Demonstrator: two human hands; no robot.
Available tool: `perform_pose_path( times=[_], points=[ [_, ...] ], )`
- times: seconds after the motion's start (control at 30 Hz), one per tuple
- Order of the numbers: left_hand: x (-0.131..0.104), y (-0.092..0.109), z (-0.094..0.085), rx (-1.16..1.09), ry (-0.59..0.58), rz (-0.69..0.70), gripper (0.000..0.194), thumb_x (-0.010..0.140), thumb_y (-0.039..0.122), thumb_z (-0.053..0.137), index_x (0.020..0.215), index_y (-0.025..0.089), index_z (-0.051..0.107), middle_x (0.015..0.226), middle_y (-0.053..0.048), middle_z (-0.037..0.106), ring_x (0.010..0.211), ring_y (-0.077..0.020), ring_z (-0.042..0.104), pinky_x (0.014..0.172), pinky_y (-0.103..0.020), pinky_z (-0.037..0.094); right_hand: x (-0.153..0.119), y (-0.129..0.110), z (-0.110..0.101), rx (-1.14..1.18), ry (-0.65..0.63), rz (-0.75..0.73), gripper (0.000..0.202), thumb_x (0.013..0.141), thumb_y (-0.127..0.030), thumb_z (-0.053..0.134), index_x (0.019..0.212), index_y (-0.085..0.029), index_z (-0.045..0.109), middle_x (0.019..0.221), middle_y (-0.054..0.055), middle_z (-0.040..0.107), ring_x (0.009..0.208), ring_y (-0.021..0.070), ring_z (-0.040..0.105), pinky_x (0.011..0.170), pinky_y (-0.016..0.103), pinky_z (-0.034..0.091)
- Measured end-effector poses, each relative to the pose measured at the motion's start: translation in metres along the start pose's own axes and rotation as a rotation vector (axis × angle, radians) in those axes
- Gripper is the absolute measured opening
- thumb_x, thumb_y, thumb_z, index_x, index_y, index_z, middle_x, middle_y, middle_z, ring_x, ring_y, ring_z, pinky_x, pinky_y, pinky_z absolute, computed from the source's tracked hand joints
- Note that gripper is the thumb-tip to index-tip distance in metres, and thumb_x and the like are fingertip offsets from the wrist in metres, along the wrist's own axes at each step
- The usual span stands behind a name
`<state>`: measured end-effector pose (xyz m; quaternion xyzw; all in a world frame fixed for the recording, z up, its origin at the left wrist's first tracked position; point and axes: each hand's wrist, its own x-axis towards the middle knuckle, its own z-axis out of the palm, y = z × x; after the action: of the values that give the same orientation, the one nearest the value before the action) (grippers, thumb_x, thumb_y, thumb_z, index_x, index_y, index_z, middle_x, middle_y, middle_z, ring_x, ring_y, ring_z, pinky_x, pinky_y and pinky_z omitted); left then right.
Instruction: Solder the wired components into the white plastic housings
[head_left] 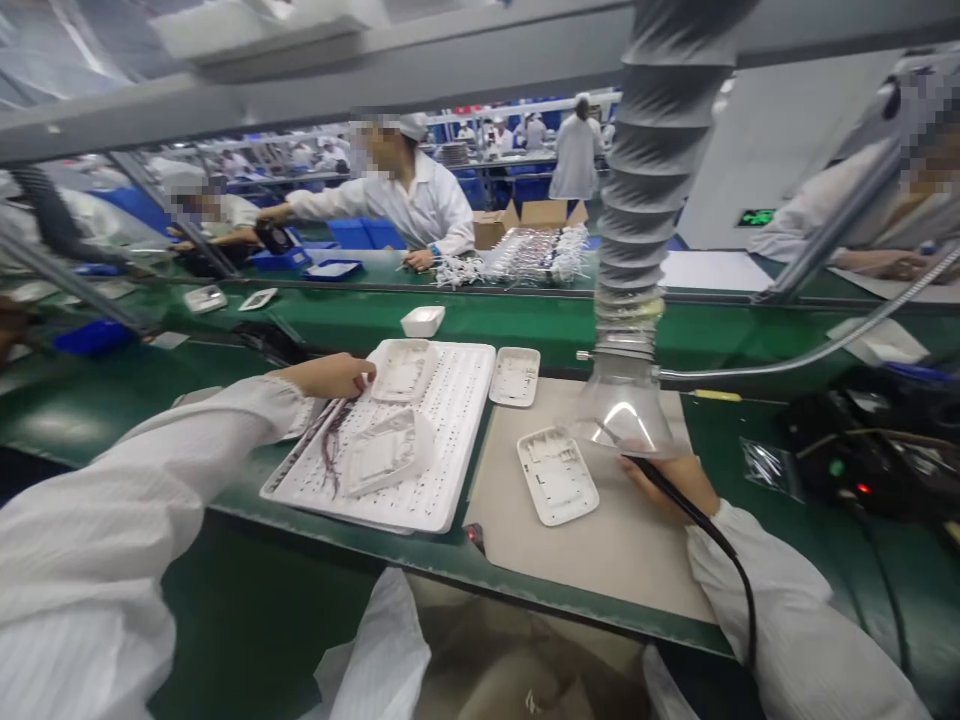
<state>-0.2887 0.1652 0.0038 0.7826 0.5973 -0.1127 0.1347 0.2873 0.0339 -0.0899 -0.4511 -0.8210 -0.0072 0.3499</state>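
My left hand is at the upper left of a large white tray, its fingers curled beside a small white plastic dish. Whatever its fingertips pinch, if anything, is hidden. Just below that hand, a bundle of dark red wires lies along the tray's left side. A second small translucent dish sits tilted on the tray. My right hand is closed around a soldering iron with a black cable, under a clear fume hood. To its left, a white dish with small parts lies on a beige mat.
Another white dish stands by the tray's right edge, and a small white box behind it. A grey extraction hose hangs down in front. At right are a black soldering station and a plastic bag. Co-workers sit across the bench.
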Motion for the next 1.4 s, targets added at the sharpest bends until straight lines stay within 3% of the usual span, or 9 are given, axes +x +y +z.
perform_pose_path(
  times=[0.27,0.43,0.5,0.6,0.67,0.8,0.93,1.1,1.4],
  points=[
    [-0.050,-0.011,0.015,-0.225,0.562,-0.163,0.043,0.077,0.059,0.063,0.090,0.019,0.066,0.087,-0.003,0.077,0.085,-0.0281,0.074,0.081,-0.049,0.062,-0.001,-0.001,0.004,0.040,0.054,-0.095,0.024,0.095,-0.035,0.057,0.100,-0.020,0.075,0.091,0.008,0.078,0.084,0.0254,0.076,0.077,0.035,0.065],
    [-0.102,0.058,0.013,-0.943,1.249,0.024,0.020,0.070,0.027,0.084,0.079,0.021,0.067,0.076,0.008,0.071,0.072,-0.0177,0.072,0.089,-0.054,0.063,-0.002,0.001,0.007,0.049,0.058,-0.091,0.025,0.095,-0.038,0.058,0.101,-0.020,0.074,0.092,0.008,0.078,0.084,0.0255,0.076,0.076,0.036,0.065],
    [-0.121,0.112,0.018,-0.939,1.236,0.115,0.013,0.073,0.021,0.083,0.080,0.025,0.072,0.084,0.008,0.073,0.073,-0.0172,0.072,0.083,-0.049,0.066,-0.004,0.002,0.007,0.058,0.052,-0.080,0.024,0.094,-0.038,0.059,0.102,-0.021,0.074,0.094,0.008,0.078,0.086,0.0267,0.076,0.079,0.038,0.065],
    [-0.124,0.203,0.039,-0.666,0.904,0.336,0.011,0.082,0.020,0.076,0.088,0.029,0.077,0.090,0.004,0.077,0.081,-0.0200,0.074,0.071,-0.040,0.068,-0.004,0.001,0.006,0.067,0.035,-0.079,0.023,0.094,-0.036,0.061,0.106,-0.022,0.074,0.096,0.009,0.078,0.089,0.0282,0.075,0.081,0.040,0.065],
    [-0.104,0.254,0.060,-0.539,0.712,0.555,0.013,0.088,0.018,0.070,0.094,0.027,0.077,0.094,0.002,0.078,0.085,-0.0181,0.074,0.076,-0.035,0.067,-0.003,-0.001,0.004,0.061,0.036,-0.096,0.023,0.094,-0.037,0.060,0.107,-0.023,0.073,0.095,0.009,0.077,0.087,0.0285,0.075,0.077,0.040,0.065],
    [-0.044,0.315,0.104,-0.227,0.556,0.489,0.025,0.091,0.009,0.055,0.097,0.019,0.077,0.105,-0.006,0.075,0.091,-0.0203,0.072,0.082,-0.036,0.062,0.000,-0.003,0.003,0.060,0.056,-0.121,0.023,0.095,-0.037,0.059,0.108,-0.023,0.073,0.093,0.008,0.077,0.085,0.0271,0.075,0.074,0.038,0.064],
    [-0.014,0.333,0.123,-0.111,0.503,0.415,0.029,0.088,0.002,0.052,0.088,0.015,0.077,0.097,-0.012,0.075,0.090,-0.0270,0.066,0.081,-0.045,0.056,0.001,-0.006,0.005,0.077,0.069,-0.133,0.023,0.095,-0.038,0.059,0.106,-0.023,0.072,0.092,0.006,0.077,0.087,0.0251,0.074,0.076,0.036,0.063],
    [-0.017,0.338,0.126,0.006,0.643,0.248,0.029,0.088,0.005,0.053,0.087,0.019,0.078,0.094,-0.012,0.075,0.110,-0.0394,0.054,0.088,-0.064,0.039,0.002,-0.009,0.006,0.108,0.040,-0.120,0.027,0.096,-0.041,0.055,0.105,-0.021,0.072,0.100,0.008,0.076,0.093,0.0253,0.072,0.083,0.037,0.061],
    [-0.015,0.334,0.132,0.023,0.749,0.190,0.017,0.090,0.015,0.057,0.097,0.021,0.071,0.076,-0.008,0.073,0.111,-0.0393,0.055,0.102,-0.078,0.024,0.003,-0.012,0.002,0.162,-0.010,-0.075,0.026,0.096,-0.039,0.054,0.110,-0.025,0.070,0.107,0.006,0.074,0.104,0.0254,0.070,0.091,0.039,0.060]
  ],
)
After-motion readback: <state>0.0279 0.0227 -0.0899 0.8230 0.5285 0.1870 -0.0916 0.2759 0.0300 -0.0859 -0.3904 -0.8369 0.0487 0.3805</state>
